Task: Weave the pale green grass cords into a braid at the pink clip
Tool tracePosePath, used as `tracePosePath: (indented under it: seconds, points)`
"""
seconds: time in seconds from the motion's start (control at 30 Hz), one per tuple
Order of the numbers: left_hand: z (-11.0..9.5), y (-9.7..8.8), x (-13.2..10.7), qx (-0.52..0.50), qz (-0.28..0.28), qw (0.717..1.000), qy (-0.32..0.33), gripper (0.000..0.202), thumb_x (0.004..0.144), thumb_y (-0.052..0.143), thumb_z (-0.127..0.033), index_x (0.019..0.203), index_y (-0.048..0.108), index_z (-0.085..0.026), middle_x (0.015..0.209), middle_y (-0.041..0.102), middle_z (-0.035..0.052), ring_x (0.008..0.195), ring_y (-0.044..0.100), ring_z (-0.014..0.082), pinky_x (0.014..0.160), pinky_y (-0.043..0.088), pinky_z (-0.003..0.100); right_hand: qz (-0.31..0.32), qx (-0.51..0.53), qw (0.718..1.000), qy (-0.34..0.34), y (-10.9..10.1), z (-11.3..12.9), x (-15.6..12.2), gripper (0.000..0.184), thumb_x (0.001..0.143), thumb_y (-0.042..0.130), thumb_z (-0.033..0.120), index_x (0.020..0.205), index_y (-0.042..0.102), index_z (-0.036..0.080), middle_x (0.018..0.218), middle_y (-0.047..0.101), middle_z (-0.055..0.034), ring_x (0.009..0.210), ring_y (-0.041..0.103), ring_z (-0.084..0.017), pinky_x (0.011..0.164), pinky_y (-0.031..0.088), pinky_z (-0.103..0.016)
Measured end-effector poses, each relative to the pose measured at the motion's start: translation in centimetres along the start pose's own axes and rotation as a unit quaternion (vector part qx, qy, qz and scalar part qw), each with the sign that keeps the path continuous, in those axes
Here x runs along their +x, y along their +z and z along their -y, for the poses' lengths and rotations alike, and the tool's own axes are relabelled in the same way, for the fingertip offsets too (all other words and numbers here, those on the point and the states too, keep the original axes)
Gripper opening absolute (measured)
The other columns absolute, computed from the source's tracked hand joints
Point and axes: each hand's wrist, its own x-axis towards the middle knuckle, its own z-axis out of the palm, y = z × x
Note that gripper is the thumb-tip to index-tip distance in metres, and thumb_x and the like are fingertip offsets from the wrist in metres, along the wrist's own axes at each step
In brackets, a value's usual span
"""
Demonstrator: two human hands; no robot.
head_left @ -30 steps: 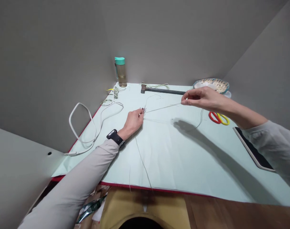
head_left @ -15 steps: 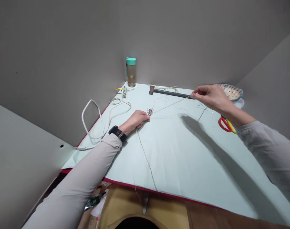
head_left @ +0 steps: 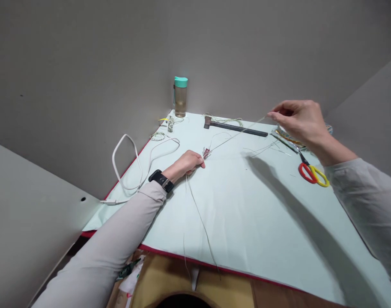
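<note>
The cord (head_left: 239, 133) pinched by the right hand (head_left: 302, 122) has been raised. Left of that grip, a bundle (head_left: 207, 152) is clamped by the left hand (head_left: 187, 162).

Teal-lidded bottle (head_left: 180, 101) upright, hammer (head_left: 236, 128) lying flat, white cable (head_left: 114, 160) looped

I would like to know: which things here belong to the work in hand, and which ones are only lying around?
Belonging to the work, it seems:
small dark-red piece, held in the left grip
thin thread, stretched between it and the right grip

Apparently only lying around:
hammer
red-and-yellow scissors
bottle with turquoise lid
white cable
</note>
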Motion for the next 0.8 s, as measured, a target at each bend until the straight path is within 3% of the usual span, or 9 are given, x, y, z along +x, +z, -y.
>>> tracePosePath:
  seconds: [0.13, 0.2, 0.33, 0.43, 0.53, 0.63, 0.8]
  points:
    - [-0.4, 0.3, -0.3, -0.03, -0.012, 0.999, 0.001, 0.029, 0.098, 0.055, -0.006, 0.07, 0.062, -0.012, 0.047, 0.028, -0.0112, 0.038, 0.022, 0.0047, 0.038, 0.018, 0.018, 0.032, 0.078, 0.995, 0.049, -1.5, -0.9, -3.4, 0.035, 0.078, 0.07, 0.056, 0.082, 0.071, 0.021, 0.066, 0.053, -0.0039, 0.059, 0.039, -0.014, 0.057, 0.027, -0.031]
    - [-0.7, 0.4, -0.3, -0.045, -0.015, 0.999, 0.0, 0.029, 0.092, 0.054, 0.0, 0.067, 0.063, -0.01, 0.046, 0.034, -0.0083, 0.038, 0.028, 0.0042, 0.038, 0.02, 0.018, 0.063, 0.102, 0.991, 0.059, -2.2, -1.6, -5.5, 0.042, 0.077, 0.073, 0.065, 0.081, 0.071, 0.023, 0.065, 0.049, -0.0037, 0.058, 0.038, -0.014, 0.054, 0.026, -0.03]
    - [-1.1, 0.6, 0.1, -0.076, -0.019, 0.997, -0.019, 0.021, 0.082, 0.056, 0.002, 0.066, 0.065, -0.008, 0.057, 0.061, 0.0056, 0.048, 0.057, 0.011, 0.047, 0.045, 0.021, 0.166, 0.091, 0.98, 0.062, -2.7, -2.8, -9.6, 0.053, 0.078, 0.069, 0.077, 0.079, 0.071, 0.025, 0.068, 0.055, -0.0057, 0.058, 0.039, -0.015, 0.052, 0.027, -0.032]
    - [-1.0, 0.5, 0.6, -0.102, -0.027, 0.994, -0.041, 0.016, 0.085, 0.06, -0.002, 0.071, 0.065, -0.008, 0.066, 0.067, 0.0092, 0.06, 0.068, 0.0168, 0.061, 0.058, 0.028, 0.232, 0.066, 0.968, 0.061, -2.6, -3.4, -11.7, 0.062, 0.079, 0.063, 0.085, 0.081, 0.073, 0.023, 0.071, 0.06, -0.0065, 0.061, 0.046, -0.016, 0.056, 0.033, -0.031]
    - [-0.6, 0.5, 1.4, -0.112, -0.046, 0.991, -0.064, 0.02, 0.099, 0.061, -0.017, 0.08, 0.064, -0.01, 0.07, 0.065, 0.0027, 0.061, 0.065, 0.0127, 0.06, 0.057, 0.026, 0.278, 0.046, 0.958, 0.058, -2.2, -4.1, -12.9, 0.071, 0.078, 0.057, 0.09, 0.085, 0.074, 0.021, 0.073, 0.063, -0.0065, 0.064, 0.05, -0.016, 0.059, 0.038, -0.03]
    - [-0.3, 0.6, 2.0, -0.108, -0.069, 0.989, -0.066, 0.025, 0.103, 0.063, -0.032, 0.088, 0.064, -0.012, 0.069, 0.058, -0.0029, 0.052, 0.051, 0.0072, 0.049, 0.046, 0.02, 0.302, 0.049, 0.951, 0.044, -1.7, -5.2, -13.4, 0.073, 0.082, 0.055, 0.088, 0.086, 0.075, 0.019, 0.077, 0.067, -0.0071, 0.068, 0.056, -0.017, 0.062, 0.043, -0.029]
    - [-0.2, 1.1, 2.5, -0.081, -0.088, 0.991, -0.051, 0.024, 0.102, 0.065, -0.033, 0.092, 0.065, -0.012, 0.069, 0.054, -0.0045, 0.048, 0.042, 0.0052, 0.043, 0.037, 0.017, 0.307, -0.006, 0.952, 0.011, -0.9, -6.4, -12.7, 0.06, 0.087, 0.054, 0.075, 0.095, 0.079, 0.021, 0.103, 0.075, -0.0101, 0.089, 0.068, -0.024, 0.071, 0.049, -0.032]
